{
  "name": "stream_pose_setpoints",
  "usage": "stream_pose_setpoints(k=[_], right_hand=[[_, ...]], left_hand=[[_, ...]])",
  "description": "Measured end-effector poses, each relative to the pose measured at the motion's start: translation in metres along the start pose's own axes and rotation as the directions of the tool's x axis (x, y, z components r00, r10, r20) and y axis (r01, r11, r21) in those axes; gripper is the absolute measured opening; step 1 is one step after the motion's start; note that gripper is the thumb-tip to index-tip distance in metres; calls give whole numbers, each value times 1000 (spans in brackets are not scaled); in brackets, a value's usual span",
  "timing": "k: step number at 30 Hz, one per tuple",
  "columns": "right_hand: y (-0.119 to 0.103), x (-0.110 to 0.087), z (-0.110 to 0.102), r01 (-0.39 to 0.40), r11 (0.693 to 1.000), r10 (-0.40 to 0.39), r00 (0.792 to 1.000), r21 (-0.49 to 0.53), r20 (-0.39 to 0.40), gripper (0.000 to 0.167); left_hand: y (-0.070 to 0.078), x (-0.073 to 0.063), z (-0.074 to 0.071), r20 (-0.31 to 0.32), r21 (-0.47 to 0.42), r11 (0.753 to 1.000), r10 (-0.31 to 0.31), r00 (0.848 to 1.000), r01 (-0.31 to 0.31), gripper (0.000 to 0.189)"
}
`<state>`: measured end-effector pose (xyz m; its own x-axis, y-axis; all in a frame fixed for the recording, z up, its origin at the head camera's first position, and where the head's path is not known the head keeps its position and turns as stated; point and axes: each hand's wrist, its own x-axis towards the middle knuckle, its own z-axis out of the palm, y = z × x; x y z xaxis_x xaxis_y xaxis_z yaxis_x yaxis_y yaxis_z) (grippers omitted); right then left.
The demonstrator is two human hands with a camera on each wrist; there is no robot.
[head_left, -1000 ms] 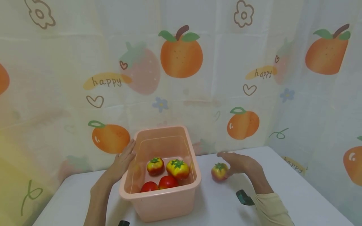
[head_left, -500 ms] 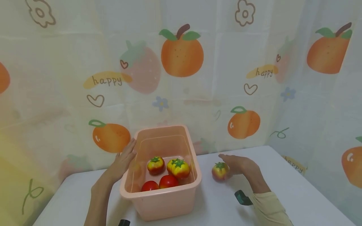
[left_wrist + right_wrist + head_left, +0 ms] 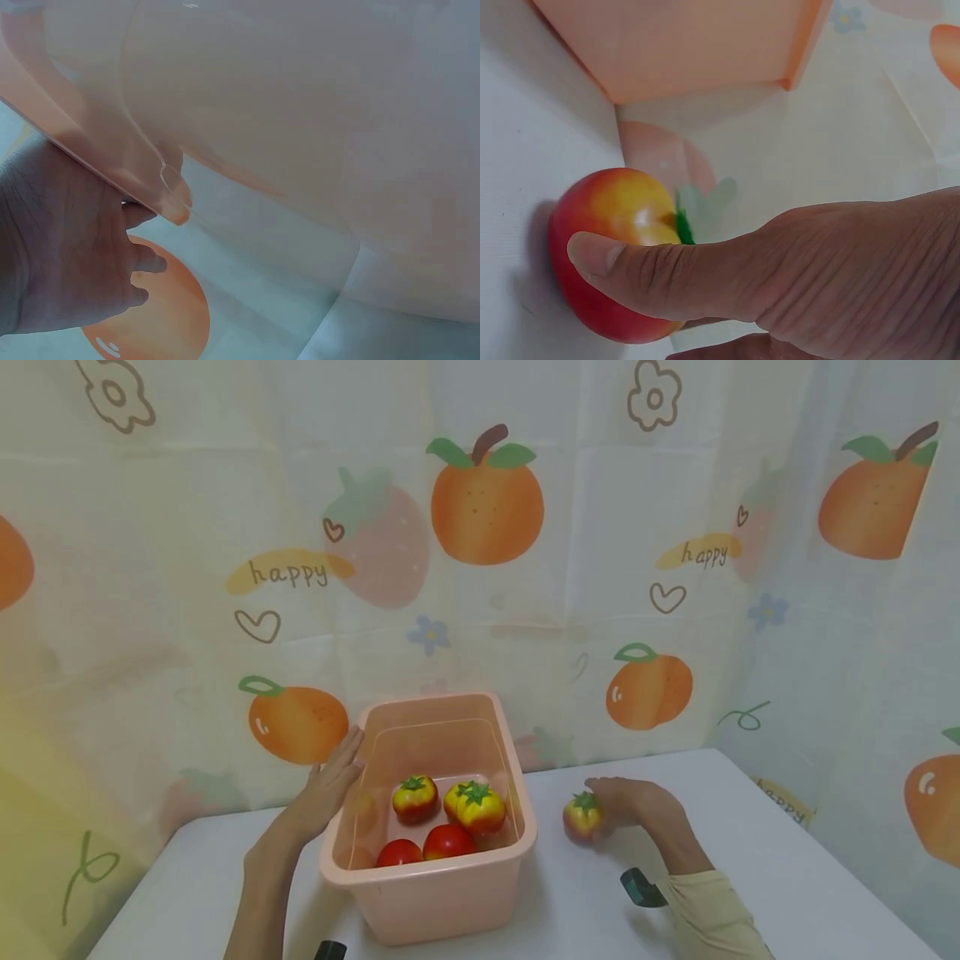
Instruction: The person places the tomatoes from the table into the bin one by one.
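On the table right of the pink bin (image 3: 442, 906) sits a red-and-yellow tomato (image 3: 582, 820) with a green leafy top. My right hand (image 3: 637, 806) grips it from the right. In the right wrist view the thumb lies across the tomato (image 3: 622, 202), and the other fingers are mostly hidden behind it. My left hand (image 3: 318, 797) rests against the bin's left side near the rim, its fingers extended. The left wrist view has the left hand (image 3: 71, 240) just under the rim (image 3: 90, 169). Several tomatoes (image 3: 415, 799) lie inside the bin, some red and yellow, others plain red (image 3: 450, 842).
A white table (image 3: 570, 902) bears the bin and the loose tomato. Behind it hangs a fruit-printed curtain (image 3: 480, 668), which also runs along the right side. Dark devices show near the right wrist (image 3: 642, 888) and the left wrist (image 3: 330, 951).
My right hand has closed in around the tomato, its raised fingers coming down behind it. The left hand and the bin stay put; the view shifts slightly.
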<state>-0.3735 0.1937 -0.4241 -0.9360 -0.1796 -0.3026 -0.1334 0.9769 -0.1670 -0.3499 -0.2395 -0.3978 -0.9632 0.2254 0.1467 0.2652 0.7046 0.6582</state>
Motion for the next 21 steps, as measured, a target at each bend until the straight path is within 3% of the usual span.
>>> stream_pose_setpoints(k=[5, 13, 21], right_hand=[[-2, 4, 3, -5, 1000, 5, 1000, -14, -2, 72], [0, 5, 6, -60, 998, 60, 998, 18, 30, 103], [1, 0, 0, -51, 998, 50, 998, 40, 25, 110]], left_hand=[[0, 0, 0, 0, 10, 1000, -6, 1000, 6, 69], [-2, -2, 0, -2, 4, 1000, 1, 1000, -1, 71], [-1, -2, 0, 1, -2, 1000, -5, 1000, 5, 74]])
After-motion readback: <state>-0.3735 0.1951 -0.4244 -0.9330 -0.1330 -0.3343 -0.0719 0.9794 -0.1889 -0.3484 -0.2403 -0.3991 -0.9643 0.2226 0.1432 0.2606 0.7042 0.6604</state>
